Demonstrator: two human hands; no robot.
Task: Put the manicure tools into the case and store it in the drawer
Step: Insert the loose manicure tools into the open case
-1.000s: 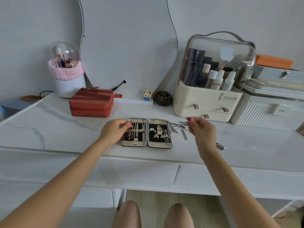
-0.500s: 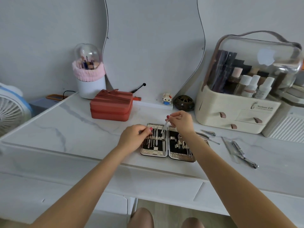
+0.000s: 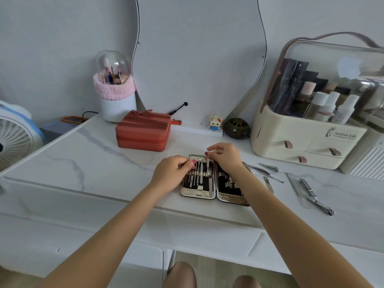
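The manicure case (image 3: pixel 199 195) lies open flat near the marble desk's front edge, several slim steel tools strapped into its left half. My right hand (image 3: pixel 225 155) pinches the top of a thin metal tool (image 3: pixel 209 175) that stands over the left half, by the hinge. My left hand (image 3: pixel 173 171) rests with curled fingers on the case's left edge, its fingertips on the strap. Loose tools lie on the desk to the right: a small clipper (image 3: pixel 269 167), a file (image 3: pixel 268 184), a large clipper (image 3: pixel 315 196). Closed drawer fronts (image 3: pixel 207 235) run below the desk edge.
A red zipped box (image 3: pixel 143 134) sits behind the case. A cream cosmetics organiser (image 3: pixel 307 142) with a clear lid fills the back right, and a brush holder (image 3: pixel 116 90), a wavy mirror (image 3: pixel 199 59), a toy figure (image 3: pixel 215 122) and a dark round jar (image 3: pixel 237 128) line the wall. A fan (image 3: pixel 14 140) stands left.
My right hand carried a thin tool from the right of the case over to its left half and lowered it there. My left hand stayed on the case edge. The view shifted left.
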